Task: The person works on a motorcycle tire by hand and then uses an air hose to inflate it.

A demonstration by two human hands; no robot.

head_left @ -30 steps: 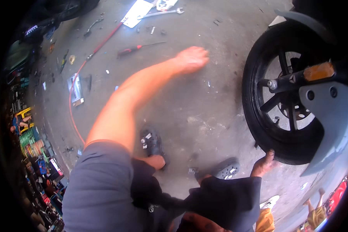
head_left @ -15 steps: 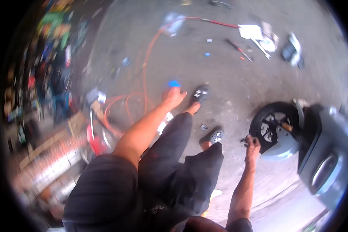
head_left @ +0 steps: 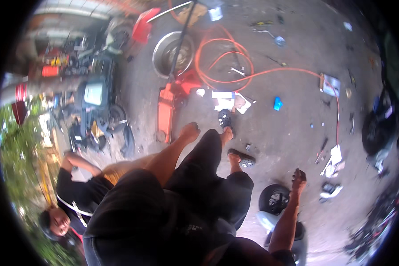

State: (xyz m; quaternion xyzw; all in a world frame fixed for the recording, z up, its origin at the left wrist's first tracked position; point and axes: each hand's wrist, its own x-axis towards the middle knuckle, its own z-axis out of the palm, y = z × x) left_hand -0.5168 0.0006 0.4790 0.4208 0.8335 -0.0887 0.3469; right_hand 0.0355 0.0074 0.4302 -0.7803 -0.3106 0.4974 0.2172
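Over the floor beside a red floor jack (head_left: 165, 111), my left hand (head_left: 189, 132) is loosely closed, with nothing showing in its curled fingers. My right hand (head_left: 299, 177) hangs above a black scooter wheel (head_left: 274, 199), its fingers curled. Something small and dark seems to be at their tips, but blur hides what it is. Pale grey scooter bodywork (head_left: 269, 220) shows below the wheel, partly behind my right forearm. Ahead of my feet lie white papers (head_left: 224, 101) and a blue piece (head_left: 278, 103) on the floor.
An orange hose (head_left: 252, 73) loops across the floor past a metal basin (head_left: 164, 57). At the left, another person (head_left: 82, 195) is close to my left arm, with parked scooters (head_left: 93, 95) beyond. Loose tools and a bag-like bundle (head_left: 330, 190) lie to the right.
My view has swung left, bringing the jack, basin and other person into sight. The scooter now appears lower, beneath my right forearm. My left hand appears lower, away from the blue piece.
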